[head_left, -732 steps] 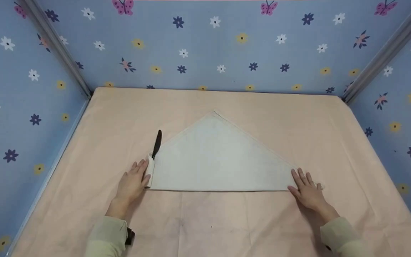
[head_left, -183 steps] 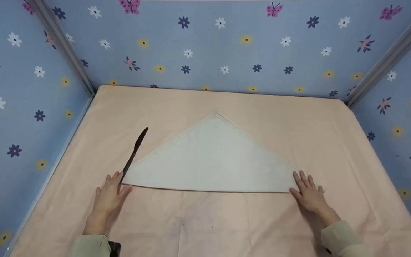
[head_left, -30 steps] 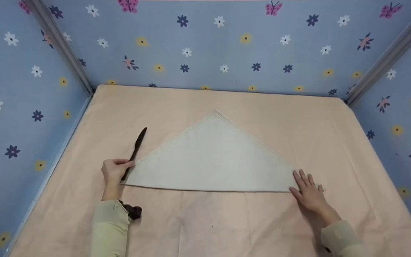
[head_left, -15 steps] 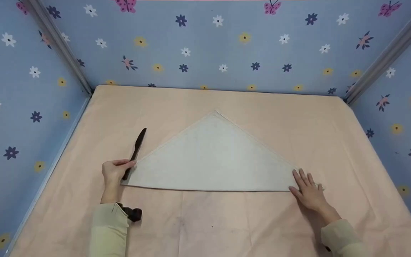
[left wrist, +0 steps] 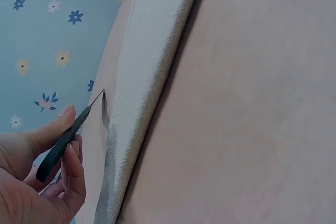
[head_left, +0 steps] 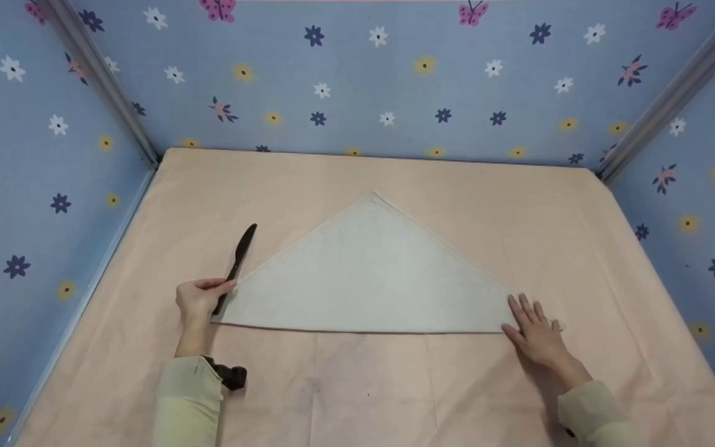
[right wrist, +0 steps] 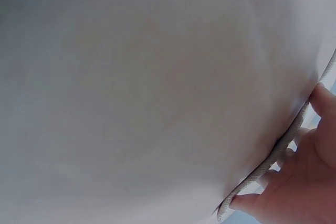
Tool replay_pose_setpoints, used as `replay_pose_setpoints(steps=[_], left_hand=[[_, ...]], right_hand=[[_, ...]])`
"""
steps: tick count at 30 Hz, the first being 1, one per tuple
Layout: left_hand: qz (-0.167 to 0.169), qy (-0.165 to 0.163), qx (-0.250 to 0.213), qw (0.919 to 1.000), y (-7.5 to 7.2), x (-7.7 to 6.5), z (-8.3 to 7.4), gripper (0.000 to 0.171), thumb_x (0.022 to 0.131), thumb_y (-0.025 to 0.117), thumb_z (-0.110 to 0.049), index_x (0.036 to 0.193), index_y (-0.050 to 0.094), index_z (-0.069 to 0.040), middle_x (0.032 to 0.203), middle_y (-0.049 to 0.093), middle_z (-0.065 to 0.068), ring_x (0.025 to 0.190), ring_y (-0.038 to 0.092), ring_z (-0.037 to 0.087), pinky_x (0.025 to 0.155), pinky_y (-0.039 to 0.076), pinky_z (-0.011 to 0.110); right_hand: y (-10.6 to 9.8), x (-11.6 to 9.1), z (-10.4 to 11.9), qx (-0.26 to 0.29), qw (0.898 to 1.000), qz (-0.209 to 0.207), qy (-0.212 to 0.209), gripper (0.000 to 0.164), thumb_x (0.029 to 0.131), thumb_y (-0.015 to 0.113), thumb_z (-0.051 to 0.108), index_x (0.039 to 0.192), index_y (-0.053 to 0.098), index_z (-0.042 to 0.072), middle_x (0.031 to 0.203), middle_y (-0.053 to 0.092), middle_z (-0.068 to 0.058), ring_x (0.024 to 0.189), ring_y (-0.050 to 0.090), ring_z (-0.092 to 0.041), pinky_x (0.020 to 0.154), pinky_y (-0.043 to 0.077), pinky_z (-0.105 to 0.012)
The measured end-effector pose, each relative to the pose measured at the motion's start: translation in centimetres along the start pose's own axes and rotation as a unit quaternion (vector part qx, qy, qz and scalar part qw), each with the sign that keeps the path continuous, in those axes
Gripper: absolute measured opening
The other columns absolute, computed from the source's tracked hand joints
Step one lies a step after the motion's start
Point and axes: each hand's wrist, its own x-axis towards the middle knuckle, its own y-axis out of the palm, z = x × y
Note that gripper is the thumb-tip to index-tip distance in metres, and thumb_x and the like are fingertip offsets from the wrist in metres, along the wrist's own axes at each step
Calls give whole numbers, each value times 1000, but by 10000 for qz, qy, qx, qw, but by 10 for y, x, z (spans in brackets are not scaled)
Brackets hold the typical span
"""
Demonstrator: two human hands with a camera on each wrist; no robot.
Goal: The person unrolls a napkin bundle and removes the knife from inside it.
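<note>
My left hand (head_left: 198, 299) pinches the handle of a black table knife (head_left: 244, 246) between thumb and fingers. The knife stands at a slant by the left corner of a pale cloth napkin (head_left: 367, 279) folded into a triangle, its blade pointing away. In the left wrist view the knife (left wrist: 64, 142) shows edge-on in the grip, beside the napkin's thick folded edge (left wrist: 144, 85). My right hand (head_left: 539, 337) rests with fingers spread on the napkin's right corner, partly covering it. The right wrist view shows that hand (right wrist: 307, 177) along the napkin's edge.
A peach tablecloth (head_left: 357, 397) with light creases covers the table. Blue flowered panels (head_left: 376, 81) enclose the back and both sides, with grey metal posts (head_left: 103, 87) at the rear corners. A black device (head_left: 231, 376) is strapped at the left wrist.
Earlier the left corner was wrapped round the knife; by 6 seconds ago it lay flat. Since then my left hand has taken the knife's handle. Over the last second little has moved.
</note>
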Motion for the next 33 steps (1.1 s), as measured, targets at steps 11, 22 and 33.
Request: replay_pose_setpoints(steps=[11, 22, 33], left_hand=[[-313, 197, 123, 9992, 6, -5, -3, 32, 66, 79, -18, 90, 70, 0, 83, 68, 8, 72, 60, 13, 71, 45, 26], [-389, 472, -666, 9959, 28, 3, -7, 23, 64, 79, -8, 82, 70, 3, 67, 65, 2, 54, 57, 5, 44, 47, 26], [-324, 370, -774, 9958, 49, 14, -16, 28, 66, 78, -10, 88, 69, 5, 69, 64, 2, 54, 55, 4, 50, 45, 14]], right_hand=[[2, -1, 0, -1, 9998, -184, -112, 65, 92, 42, 41, 139, 20, 2, 143, 11, -23, 127, 6, -47, 88, 3, -72], [1, -1, 0, -10, 9999, -116, -60, 67, 92, 41, 43, 140, 19, 1, 144, 10, -23, 128, 4, -46, 89, 3, -71], [2, 1, -1, -39, 10000, -74, -12, 67, 92, 40, 43, 140, 18, 2, 144, 9, -24, 128, 4, -46, 89, 2, -71]])
